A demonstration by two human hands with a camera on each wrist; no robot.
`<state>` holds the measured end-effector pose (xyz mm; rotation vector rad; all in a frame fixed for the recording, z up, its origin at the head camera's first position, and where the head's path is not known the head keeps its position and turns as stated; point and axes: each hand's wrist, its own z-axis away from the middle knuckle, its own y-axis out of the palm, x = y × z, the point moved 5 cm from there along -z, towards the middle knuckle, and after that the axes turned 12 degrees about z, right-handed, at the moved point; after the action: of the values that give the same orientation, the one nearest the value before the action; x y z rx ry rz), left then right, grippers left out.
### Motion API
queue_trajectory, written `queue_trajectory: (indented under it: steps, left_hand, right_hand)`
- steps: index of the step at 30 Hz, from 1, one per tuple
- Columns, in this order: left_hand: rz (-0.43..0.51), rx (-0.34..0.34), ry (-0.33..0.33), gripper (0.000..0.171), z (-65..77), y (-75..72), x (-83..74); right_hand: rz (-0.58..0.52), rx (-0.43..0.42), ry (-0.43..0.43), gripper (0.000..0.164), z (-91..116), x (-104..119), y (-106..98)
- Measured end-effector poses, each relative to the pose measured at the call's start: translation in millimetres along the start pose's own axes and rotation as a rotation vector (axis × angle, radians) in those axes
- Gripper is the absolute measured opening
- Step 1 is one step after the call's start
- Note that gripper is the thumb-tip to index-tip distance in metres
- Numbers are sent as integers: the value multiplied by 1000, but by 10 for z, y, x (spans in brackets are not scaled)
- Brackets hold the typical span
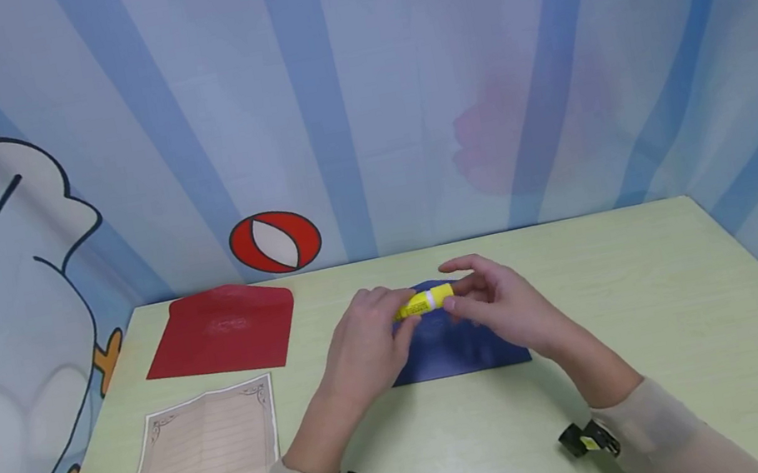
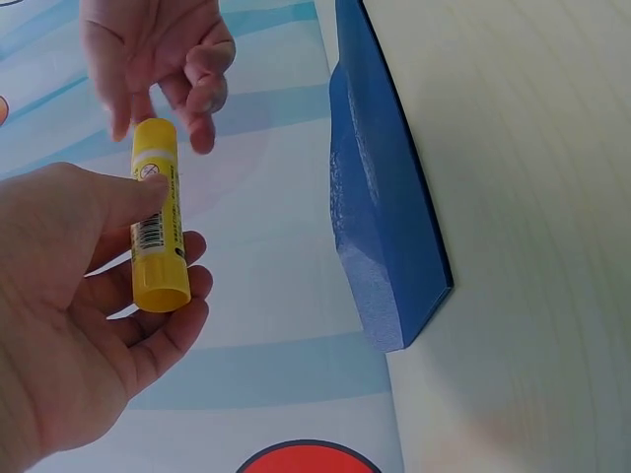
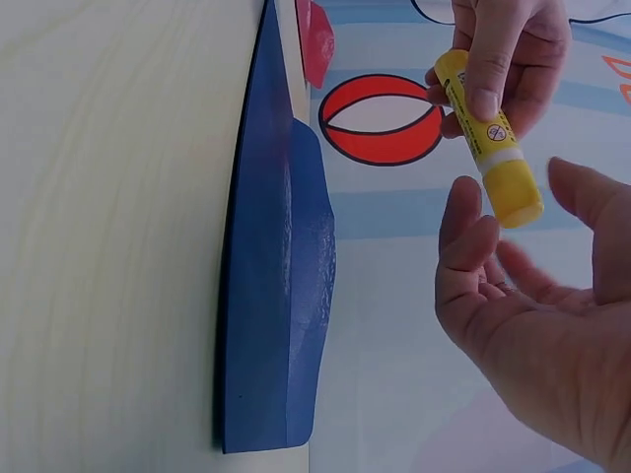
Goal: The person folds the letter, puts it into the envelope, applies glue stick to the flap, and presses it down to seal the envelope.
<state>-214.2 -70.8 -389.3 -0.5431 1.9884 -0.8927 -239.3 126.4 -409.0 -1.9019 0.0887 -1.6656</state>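
My left hand (image 1: 372, 345) grips a yellow glue stick (image 1: 425, 301) above the blue envelope (image 1: 461, 347), thumb along its barrel. In the left wrist view the glue stick (image 2: 158, 212) shows a barcode and a white band below its capped end. My right hand (image 1: 505, 303) is beside that capped end, its thumb and fingers spread apart with a gap round the cap in the right wrist view. The blue envelope (image 3: 261, 296) lies on the table with its flap raised at the far side.
A red envelope (image 1: 221, 336) lies at the back left of the table (image 1: 668, 321). In front of it is a sheet of lined letter paper (image 1: 210, 469) with a decorated border. A printed curtain (image 1: 385, 100) hangs behind the table's back edge.
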Motion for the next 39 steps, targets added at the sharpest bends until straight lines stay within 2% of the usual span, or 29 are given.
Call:
queue_trajectory:
  steps: [4, 7, 12, 15, 18, 24, 27, 33, 39]
  left_hand:
    - [16, 2, 6, 33, -2, 4, -12]
    - [23, 8, 6, 34, -1, 7, -25]
    - [11, 16, -8, 35, 2, 6, -27]
    - [5, 18, -17, 35, 2, 2, -19]
    - [4, 21, -26, 35, 1, -3, -13]
    - [7, 18, -17, 36, -3, 1, -15]
    - [17, 18, -14, 36, 0, 3, -24]
    - [15, 26, -20, 35, 8, -3, -37]
    - [9, 27, -49, 34, 12, -19, -26]
  right_hand:
    - [-8, 12, 77, 49, -3, -48, 5]
    - [-25, 15, 92, 43, -5, -59, 20]
    - [-7, -5, 26, 27, 8, -7, 23]
    - [-5, -3, -19, 27, 13, 26, 21]
    - [-15, 7, -29, 31, 10, 29, 20]
    - [-14, 20, 79, 47, 2, -37, 14]
    - [-40, 23, 116, 46, 3, -48, 24]
    - [-10, -4, 41, 29, 0, -9, 12]
    - [2, -22, -45, 26, 9, 19, -6]
